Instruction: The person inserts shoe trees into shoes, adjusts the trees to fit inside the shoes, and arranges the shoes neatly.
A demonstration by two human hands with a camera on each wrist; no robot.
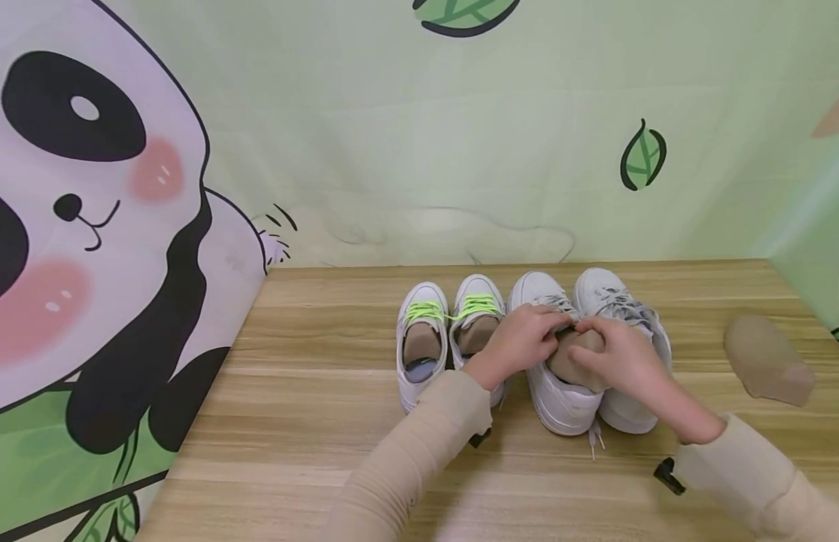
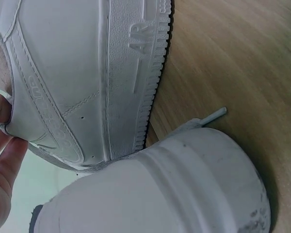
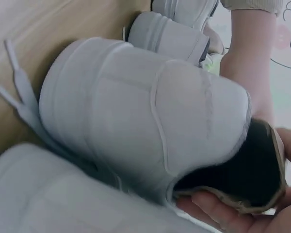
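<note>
My left hand (image 1: 521,339) pinches the opening's edge on a white sneaker (image 1: 564,410), third from the left. In the left wrist view, thumb and fingers (image 2: 9,165) grip that edge near the laces. A brown insole (image 1: 580,360) with a dark underside (image 3: 242,167) sits partly inside this sneaker, its heel end sticking up out of the opening. My right hand (image 1: 625,354) holds that end, with fingers (image 3: 216,208) along its rim in the right wrist view. Close on the right stands the matching white sneaker (image 1: 629,410) with grey laces.
Two smaller white sneakers (image 1: 408,388) with bright green laces stand to the left, brown insoles (image 1: 421,342) inside. On the wooden surface (image 1: 290,421) at the right lies another brown insole (image 1: 767,361). A panda-printed cloth wall (image 1: 365,135) rises behind the shoes.
</note>
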